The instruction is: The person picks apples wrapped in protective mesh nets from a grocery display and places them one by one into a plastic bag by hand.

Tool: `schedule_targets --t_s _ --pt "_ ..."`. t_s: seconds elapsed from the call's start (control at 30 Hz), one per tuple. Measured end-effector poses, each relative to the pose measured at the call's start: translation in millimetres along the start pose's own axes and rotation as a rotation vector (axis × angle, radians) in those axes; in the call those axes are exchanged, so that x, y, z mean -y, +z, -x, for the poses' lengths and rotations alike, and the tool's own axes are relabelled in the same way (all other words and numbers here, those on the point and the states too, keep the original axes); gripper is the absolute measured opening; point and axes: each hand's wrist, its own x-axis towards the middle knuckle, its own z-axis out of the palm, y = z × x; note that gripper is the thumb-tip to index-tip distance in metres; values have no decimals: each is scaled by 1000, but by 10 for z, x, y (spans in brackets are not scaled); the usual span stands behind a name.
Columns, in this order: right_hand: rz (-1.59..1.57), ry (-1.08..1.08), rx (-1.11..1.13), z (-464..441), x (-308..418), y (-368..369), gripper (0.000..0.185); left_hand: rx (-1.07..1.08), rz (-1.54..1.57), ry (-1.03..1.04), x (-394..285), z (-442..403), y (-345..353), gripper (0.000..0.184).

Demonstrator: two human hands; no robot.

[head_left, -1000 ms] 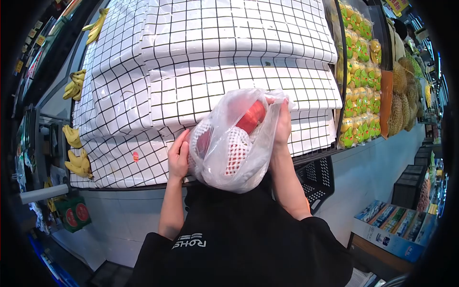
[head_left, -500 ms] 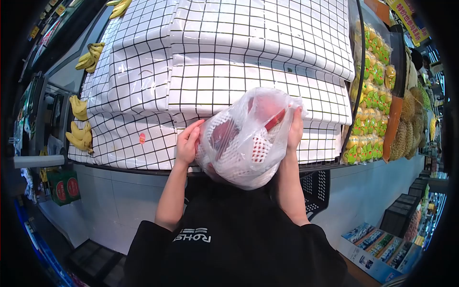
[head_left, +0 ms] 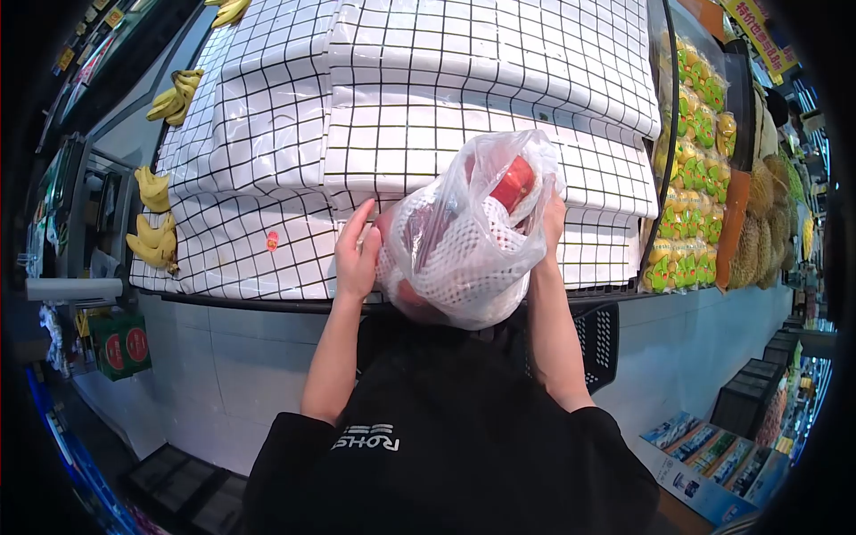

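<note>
A clear plastic bag [head_left: 464, 259] holds red fruit, some of it in white foam nets, close in front of my body. One red fruit [head_left: 514, 183] shows near the bag's mouth. My right hand [head_left: 553, 223] grips the bag's right edge, its fingers partly hidden behind the plastic. At the bag's left side is my left hand [head_left: 356, 254], thumb and fingers apart, beside the fruit and holding nothing. Below and behind the bag lies the white checked cloth [head_left: 383, 134] over the stepped display.
Bananas [head_left: 155, 241] hang along the display's left edge. Packed yellow-green fruit [head_left: 682, 223] stands at the right, beside netted produce [head_left: 753, 232]. A black perforated basket [head_left: 596, 343] is under the display edge at right. Boxes [head_left: 713, 455] sit lower right.
The bag and both hands have shifted slightly up and right in view. The bag's mouth has tilted, and the red fruit at its top shows more clearly than half a second ago.
</note>
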Motion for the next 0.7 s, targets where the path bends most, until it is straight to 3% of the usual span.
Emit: schedule_targets --t_s 0.07,0.13,0.2,0.3,0.33,0.4,0.47,0.5,0.57,0.7 --pt "-58 -7 130 -18 -49 -110 39 6 -75 298 -312 104 89 79" --pt "-41 -10 24 50 21 60 38 118 -118 417 -730 198 232 104" --pt "-2 -33 28 -13 -61 -34 38 253 -284 572 -1071 233 359 108" --pt "-93 -1 29 51 30 146 42 196 -497 601 -1412 278 632 106" --pt "-103 17 36 56 58 146 43 165 -537 550 -1471 240 694 97" --pt "314 -212 108 89 125 188 45 129 -581 504 -1524 215 754 87" --pt "87 -43 -4 151 176 289 44 170 -544 565 -1560 201 784 57" --pt "-57 -32 106 167 149 229 43 171 -547 567 -1563 198 792 57" --pt "-67 2 132 134 105 132 42 165 -526 623 -1545 186 822 35" --pt "-53 18 139 107 123 46 43 164 -403 644 -1570 163 815 29"
